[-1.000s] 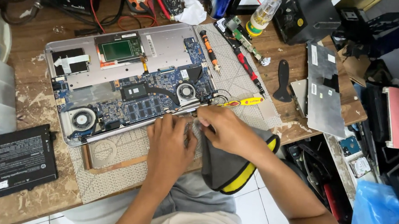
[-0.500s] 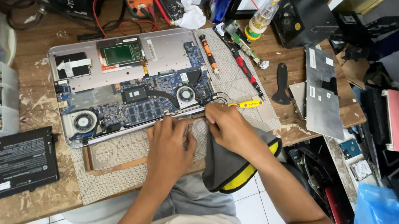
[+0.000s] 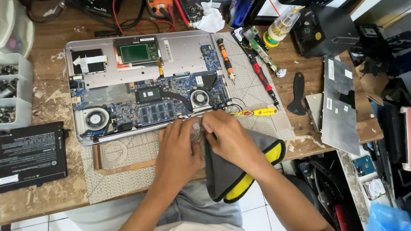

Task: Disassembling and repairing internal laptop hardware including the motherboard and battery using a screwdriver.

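An opened laptop base [image 3: 141,86] lies on a pale mat [image 3: 118,172], its blue circuit board, two fans and green-framed panel exposed. My left hand [image 3: 178,149] rests at the laptop's near edge, fingers pressed against that edge beside the right fan [image 3: 199,99]. My right hand [image 3: 230,135] sits just to its right, fingers pinched together on something small and clear at the same edge; what it is I cannot tell. A grey and yellow cloth [image 3: 237,171] hangs off the table edge under my right wrist.
A black battery pack [image 3: 20,155] lies front left. Clear parts drawers [image 3: 3,91] stand at the left. Screwdrivers [image 3: 263,83], a yellow tool [image 3: 255,112], a black pry tool [image 3: 298,94] and a grey keyboard panel [image 3: 339,108] lie to the right. Clutter lines the back.
Both hands stay at the laptop's near edge, with only slight shifts of the fingers. The camera view has drifted a little.
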